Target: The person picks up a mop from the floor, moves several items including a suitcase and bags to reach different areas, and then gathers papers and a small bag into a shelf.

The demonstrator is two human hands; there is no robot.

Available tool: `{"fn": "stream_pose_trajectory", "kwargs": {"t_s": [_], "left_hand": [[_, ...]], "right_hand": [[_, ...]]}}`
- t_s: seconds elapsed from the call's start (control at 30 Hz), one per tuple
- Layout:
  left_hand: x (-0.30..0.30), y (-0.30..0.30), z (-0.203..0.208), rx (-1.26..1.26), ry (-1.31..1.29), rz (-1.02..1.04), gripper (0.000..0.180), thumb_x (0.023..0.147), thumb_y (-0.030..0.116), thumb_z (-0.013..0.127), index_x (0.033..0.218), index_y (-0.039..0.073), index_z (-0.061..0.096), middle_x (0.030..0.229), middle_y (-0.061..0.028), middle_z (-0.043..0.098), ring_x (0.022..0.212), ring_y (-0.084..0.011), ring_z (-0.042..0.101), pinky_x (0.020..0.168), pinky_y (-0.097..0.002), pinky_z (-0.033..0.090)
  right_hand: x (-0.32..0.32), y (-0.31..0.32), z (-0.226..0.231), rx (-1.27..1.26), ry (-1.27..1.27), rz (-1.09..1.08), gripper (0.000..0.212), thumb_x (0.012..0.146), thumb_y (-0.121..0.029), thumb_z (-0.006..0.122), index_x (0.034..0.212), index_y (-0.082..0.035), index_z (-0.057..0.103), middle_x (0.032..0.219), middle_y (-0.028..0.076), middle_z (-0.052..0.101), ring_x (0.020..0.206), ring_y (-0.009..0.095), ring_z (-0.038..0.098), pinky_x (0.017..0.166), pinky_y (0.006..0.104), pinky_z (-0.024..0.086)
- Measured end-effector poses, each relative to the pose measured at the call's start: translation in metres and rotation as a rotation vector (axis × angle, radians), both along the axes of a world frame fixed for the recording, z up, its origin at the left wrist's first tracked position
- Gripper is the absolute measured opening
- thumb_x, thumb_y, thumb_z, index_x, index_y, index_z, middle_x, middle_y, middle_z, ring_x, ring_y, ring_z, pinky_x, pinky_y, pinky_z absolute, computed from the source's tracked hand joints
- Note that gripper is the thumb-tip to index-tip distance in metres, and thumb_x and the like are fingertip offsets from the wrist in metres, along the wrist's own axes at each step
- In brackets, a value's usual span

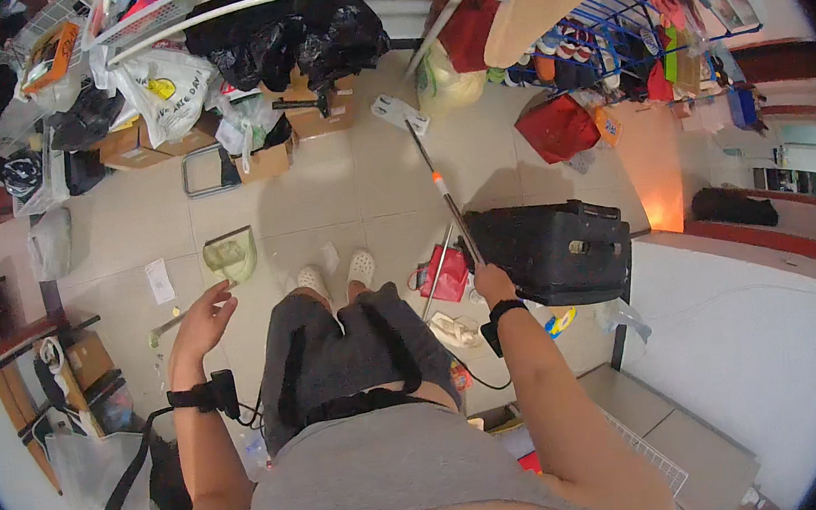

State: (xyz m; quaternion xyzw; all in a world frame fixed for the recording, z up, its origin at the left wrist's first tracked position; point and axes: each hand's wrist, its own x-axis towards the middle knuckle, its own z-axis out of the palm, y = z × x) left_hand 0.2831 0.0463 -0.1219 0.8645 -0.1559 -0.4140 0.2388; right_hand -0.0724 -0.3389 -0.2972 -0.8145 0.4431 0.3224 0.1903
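Long-handled pole (454, 211), metallic with an orange band, runs from the right hand (495, 283) up and slightly left, away from the body. Right hand is wrapped around its near end. At the far end, a pale flat piece (400, 115) lies on the floor (312, 205); cannot tell whether it is fixed to the pole. Left hand (204, 321) holds nothing, fingers loosely bent, well apart from the right and from the pole. Just beyond the left hand lies a pale green dustpan (230, 255).

Surface: beige floor tiles with visible joints. Black suitcase (549, 254) lies just right of the pole; contact between the two cannot be judged. Red bag (446, 274) lies left of the right hand, with a thin rod beside it. White paper (159, 281) lies left of the dustpan.

Room: at the far side, black plastic bags (288, 42), a white carrier bag (171, 99) and cardboard boxes (124, 148). Far right, a blue wire rack (648, 21) carries shoes; a red box (557, 129) sits below it. White wall (751, 347) at near right.
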Motion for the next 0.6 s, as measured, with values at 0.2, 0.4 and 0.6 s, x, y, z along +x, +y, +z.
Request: {"fn": "stream_pose_trajectory", "kwargs": {"t_s": [0.2,0.4,0.6], "left_hand": [[0.021,-0.003,0.004,-0.024,-0.003,-0.049,0.045,0.084,0.028,0.055,0.121,0.004,0.048,0.105,-0.0142,0.060,0.083,-0.0219,0.059,0.076,-0.0313,0.046],[0.062,-0.007,-0.013,-0.122,0.032,-0.166,0.045,0.083,0.024,0.057,0.122,0.003,0.047,0.106,-0.0152,0.059,0.079,-0.0191,0.058,0.074,-0.0294,0.046],[0.083,-0.006,-0.006,-0.157,0.076,-0.231,0.044,0.082,0.022,0.058,0.121,0.003,0.048,0.104,-0.0142,0.060,0.079,-0.0184,0.057,0.074,-0.0297,0.046]], "right_hand": [[-0.033,0.051,0.004,0.126,0.155,-0.150,0.047,0.090,-0.033,0.026,0.105,-0.001,0.056,0.108,0.021,0.056,0.101,0.037,0.053,0.087,0.0452,0.042],[-0.117,0.184,0.030,0.153,0.151,-0.212,0.028,0.088,-0.023,0.036,0.101,-0.002,0.051,0.092,0.023,0.059,0.084,0.038,0.059,0.071,0.0466,0.048],[-0.148,0.219,-0.017,-0.169,0.076,-0.141,0.032,0.088,-0.026,0.037,0.102,-0.002,0.053,0.089,0.026,0.059,0.087,0.039,0.057,0.073,0.0463,0.047]]}}
